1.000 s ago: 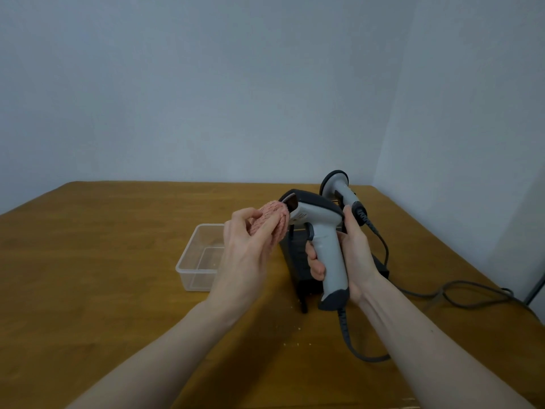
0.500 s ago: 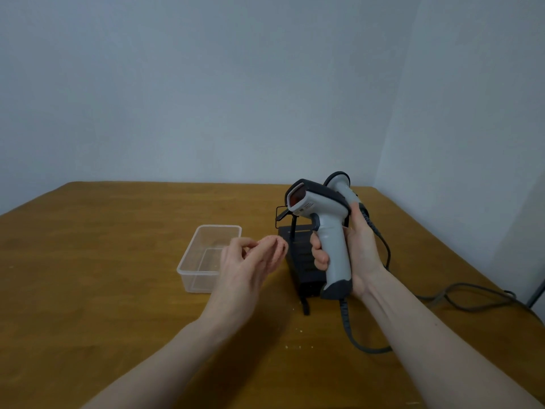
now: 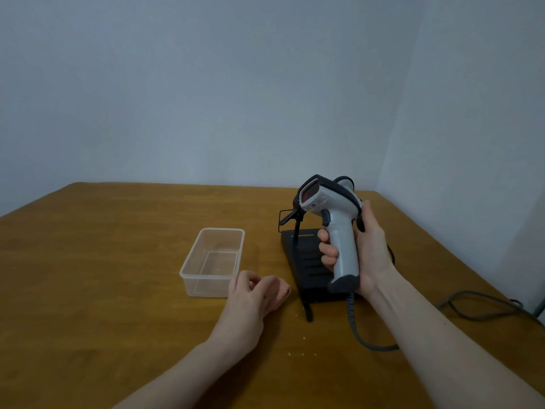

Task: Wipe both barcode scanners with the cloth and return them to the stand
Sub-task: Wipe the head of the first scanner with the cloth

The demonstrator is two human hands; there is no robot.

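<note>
Right hand (image 3: 370,246) gripping grey-white pistol-shaped barcode scanner (image 3: 333,228) upright above black stand (image 3: 306,261). Left hand (image 3: 256,293) closed on pink cloth (image 3: 284,290), low over brown wooden tabletop (image 3: 103,276).

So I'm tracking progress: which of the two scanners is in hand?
The nearer scanner, gripped by the right hand, its window facing left. The other scanner peeks out behind it.

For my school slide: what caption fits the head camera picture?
Right hand holds a scanner; left hand holds the cloth.
</note>
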